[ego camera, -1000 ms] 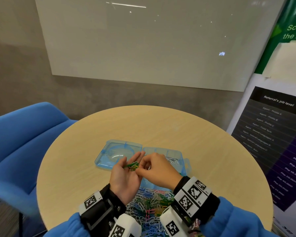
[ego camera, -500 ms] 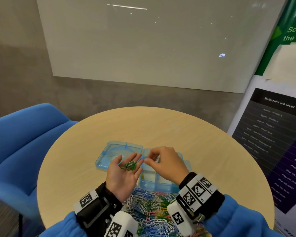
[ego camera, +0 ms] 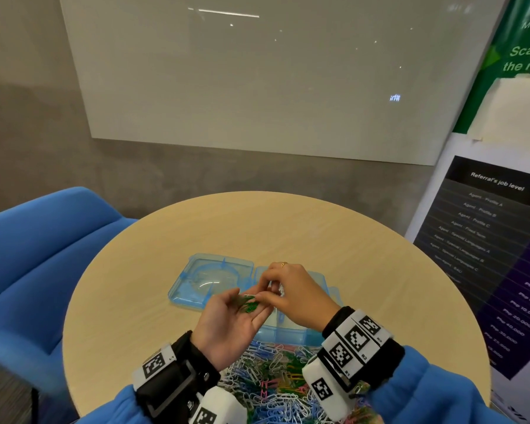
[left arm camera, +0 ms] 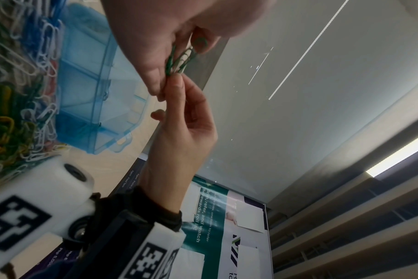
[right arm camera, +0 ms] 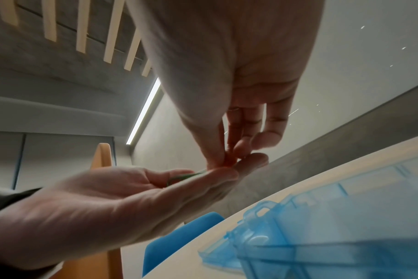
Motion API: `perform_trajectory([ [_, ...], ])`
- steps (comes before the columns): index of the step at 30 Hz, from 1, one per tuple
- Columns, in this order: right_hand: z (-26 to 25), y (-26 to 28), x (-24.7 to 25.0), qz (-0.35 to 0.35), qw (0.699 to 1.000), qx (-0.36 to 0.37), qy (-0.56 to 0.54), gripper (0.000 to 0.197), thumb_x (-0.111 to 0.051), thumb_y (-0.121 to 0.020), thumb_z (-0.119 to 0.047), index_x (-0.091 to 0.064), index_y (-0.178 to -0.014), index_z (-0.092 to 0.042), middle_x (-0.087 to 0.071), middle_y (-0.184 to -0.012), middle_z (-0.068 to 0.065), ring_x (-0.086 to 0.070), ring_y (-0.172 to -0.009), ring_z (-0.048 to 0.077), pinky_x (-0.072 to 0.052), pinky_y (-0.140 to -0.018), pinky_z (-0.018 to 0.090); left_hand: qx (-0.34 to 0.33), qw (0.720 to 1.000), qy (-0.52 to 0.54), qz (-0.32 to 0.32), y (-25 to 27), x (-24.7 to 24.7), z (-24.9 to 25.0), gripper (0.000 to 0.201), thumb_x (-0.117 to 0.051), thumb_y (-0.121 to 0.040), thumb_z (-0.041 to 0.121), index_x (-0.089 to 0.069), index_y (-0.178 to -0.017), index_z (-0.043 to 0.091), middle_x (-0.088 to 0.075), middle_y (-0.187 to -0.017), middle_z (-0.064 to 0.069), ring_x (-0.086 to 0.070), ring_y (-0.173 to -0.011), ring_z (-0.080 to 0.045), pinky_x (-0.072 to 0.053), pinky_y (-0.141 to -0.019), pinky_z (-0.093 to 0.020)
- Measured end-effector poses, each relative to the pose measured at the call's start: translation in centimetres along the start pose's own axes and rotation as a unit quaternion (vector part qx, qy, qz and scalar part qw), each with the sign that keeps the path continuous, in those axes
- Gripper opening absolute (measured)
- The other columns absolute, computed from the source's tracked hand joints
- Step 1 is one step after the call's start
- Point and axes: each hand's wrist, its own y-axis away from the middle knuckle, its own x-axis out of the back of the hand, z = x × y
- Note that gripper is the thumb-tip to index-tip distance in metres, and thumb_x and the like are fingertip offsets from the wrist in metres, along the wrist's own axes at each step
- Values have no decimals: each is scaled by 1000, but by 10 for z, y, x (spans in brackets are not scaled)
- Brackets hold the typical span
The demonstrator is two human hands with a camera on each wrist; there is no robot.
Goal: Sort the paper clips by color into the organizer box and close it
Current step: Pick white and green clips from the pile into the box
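My left hand (ego camera: 233, 319) lies palm up over the table, fingers relaxed, with a small bunch of green paper clips (ego camera: 248, 302) on it. My right hand (ego camera: 291, 292) reaches in from the right, thumb and fingertips pinching a clip in that bunch; in the left wrist view a pale clip shows among the green paper clips (left arm camera: 179, 60). The blue translucent organizer box (ego camera: 283, 327) stands open just beyond and under my hands, its lid (ego camera: 208, 280) folded out flat to the left. A big mixed pile of coloured paper clips (ego camera: 273, 381) lies between my wrists.
The round wooden table (ego camera: 257, 228) holds only the box and the pile. A blue chair (ego camera: 43, 255) stands at the left, a poster stand (ego camera: 487, 240) close at the right, and a whiteboard hangs on the wall behind.
My right hand left the left palm, went over the box's far compartment, and has come back to pinch in the bunch. The left hand stayed palm up, shifting slightly.
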Motion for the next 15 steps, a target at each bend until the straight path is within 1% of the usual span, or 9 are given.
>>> perform_trajectory([
  [3, 1, 0, 5, 13, 1000, -17, -14, 9, -73, -84, -26, -72, -83, -17, -61, -84, -4, -55, -79, 13, -49, -75, 33, -1, 1000, 7, 0, 0, 0, 1, 51, -25, -104, 25, -49, -129, -13, -58, -126, -30, -53, -125, -33, -49, -86, -53],
  [5, 4, 0, 11, 27, 999, -34, -21, 10, -73, -84, -28, -73, -81, -19, -64, -85, -4, -57, -75, 12, -51, -74, 32, -7, 1000, -8, 16, 1, 0, 0, 50, -26, -104, 25, -49, -129, -11, -59, -126, -28, -56, -122, -34, -50, -82, -54],
  [7, 11, -1, 19, 73, 995, -65, -20, 9, -73, -84, -28, -73, -78, -22, -64, -82, -9, -56, -68, 8, -51, -71, 30, -12, 999, -18, 31, 0, 0, 0, 49, -28, -104, 25, -49, -128, -12, -59, -126, -27, -56, -120, -37, -51, -78, -56],
  [8, 17, -1, 24, 101, 991, -85, -11, 9, -73, -84, -28, -73, -77, -23, -63, -80, -12, -54, -65, 5, -50, -69, 28, -14, 999, -22, 37, 0, -1, -1, 48, -28, -104, 25, -49, -128, -12, -59, -127, -27, -56, -120, -38, -51, -78, -56],
  [9, 24, -1, 29, 125, 987, -103, 2, 9, -72, -85, -27, -72, -77, -23, -61, -79, -13, -51, -62, 3, -47, -67, 26, -16, 999, -27, 42, 1, -1, -1, 48, -29, -104, 25, -49, -129, -11, -59, -127, -26, -55, -120, -38, -52, -83, -52],
  [10, 31, -1, 33, 141, 983, -118, 15, 9, -72, -86, -26, -72, -78, -23, -60, -79, -14, -49, -60, 1, -44, -67, 24, -18, 998, -32, 46, 2, -2, -2, 48, -29, -104, 25, -49, -129, -11, -59, -127, -25, -55, -120, -37, -51, -92, -48],
  [11, 40, 0, 38, 144, 980, -133, 23, 8, -71, -86, -26, -73, -79, -22, -60, -80, -13, -48, -60, 1, -42, -68, 23, -22, 998, -40, 48, 2, -3, -3, 47, -29, -104, 25, -48, -130, -10, -59, -128, -24, -55, -120, -36, -47, -99, -46],
  [13, 57, 5, 45, 94, 981, -165, 26, 10, -68, -89, -26, -75, -93, -19, -63, -89, -9, -48, -63, 0, -38, -68, 18, -26, 997, -49, 51, 2, -4, -6, 47, -29, -104, 26, -48, -130, -9, -60, -127, -24, -55, -120, -35, -40, -105, -43],
  [15, 69, 13, 52, 26, 982, -187, 23, 23, -64, -92, -28, -71, -112, -19, -66, -102, -6, -52, -73, 0, -38, -71, 16, -29, 996, -57, 55, 1, -4, -9, 48, -30, -105, 28, -48, -131, -8, -60, -127, -23, -54, -122, -35, -38, -108, -42],
])
